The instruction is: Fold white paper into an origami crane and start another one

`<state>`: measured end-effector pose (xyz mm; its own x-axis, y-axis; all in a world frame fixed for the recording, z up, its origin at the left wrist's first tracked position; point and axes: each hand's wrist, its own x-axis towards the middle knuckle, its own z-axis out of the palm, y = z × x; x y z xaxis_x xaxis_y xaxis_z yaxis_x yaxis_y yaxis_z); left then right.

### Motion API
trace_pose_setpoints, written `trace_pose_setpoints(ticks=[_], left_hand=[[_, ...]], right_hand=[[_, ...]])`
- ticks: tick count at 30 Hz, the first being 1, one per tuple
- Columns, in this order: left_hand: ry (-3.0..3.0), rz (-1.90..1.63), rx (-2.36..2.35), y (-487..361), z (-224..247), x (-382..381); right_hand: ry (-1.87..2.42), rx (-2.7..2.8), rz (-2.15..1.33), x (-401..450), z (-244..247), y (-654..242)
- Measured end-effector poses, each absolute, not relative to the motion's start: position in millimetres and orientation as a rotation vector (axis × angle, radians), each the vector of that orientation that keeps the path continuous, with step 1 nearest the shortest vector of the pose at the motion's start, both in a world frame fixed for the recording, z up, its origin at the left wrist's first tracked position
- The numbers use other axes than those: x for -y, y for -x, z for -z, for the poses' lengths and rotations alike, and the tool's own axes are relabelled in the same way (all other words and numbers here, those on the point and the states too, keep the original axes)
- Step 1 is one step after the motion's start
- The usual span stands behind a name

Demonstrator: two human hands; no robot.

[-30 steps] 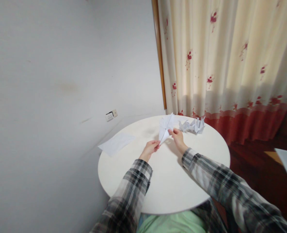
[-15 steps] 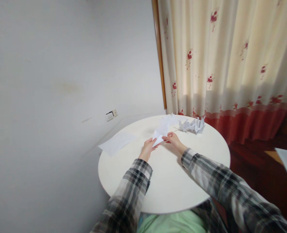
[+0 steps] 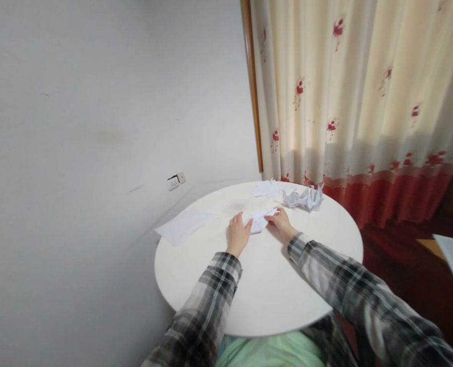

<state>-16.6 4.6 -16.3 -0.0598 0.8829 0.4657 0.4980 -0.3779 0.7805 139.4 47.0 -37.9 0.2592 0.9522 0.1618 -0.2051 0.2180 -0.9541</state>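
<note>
A folded sheet of white paper [image 3: 258, 222] lies low over the middle of the round white table [image 3: 265, 285], between my two hands. My left hand [image 3: 240, 232] is on its left end, thumb on the near side and fingers laid over the far side. At the right end, my right hand [image 3: 280, 223] pinches the paper's edge between thumb and fingers. Part of the paper is hidden under the fingers of both hands.
Several folded paper cranes [image 3: 306, 198] stand at the back right of the table. Torn or cut paper pieces [image 3: 268, 189] lie at the far edge. A flat white sheet [image 3: 184, 225] overhangs the left edge by the wall. A patterned curtain [image 3: 349, 102] hangs behind.
The folded paper has turned from upright and slanted to lying flatter on the table. My left hand has shifted slightly right and spread over it; my right hand has moved a little right.
</note>
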Motion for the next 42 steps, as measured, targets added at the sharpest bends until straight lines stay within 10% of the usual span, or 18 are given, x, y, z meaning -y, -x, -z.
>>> trace_pose_setpoints(ticks=[15, 42], left_hand=[[-2.606, -0.323, -1.357, 13.0, 27.1, -7.6], [-2.606, -0.257, -1.48, 30.8, 36.3, -15.6]], right_hand=[[1.134, 1.991, -0.216, -24.9, 28.2, -127.9], [1.139, 2.538, -0.271, -11.5, 41.7, -134.5]])
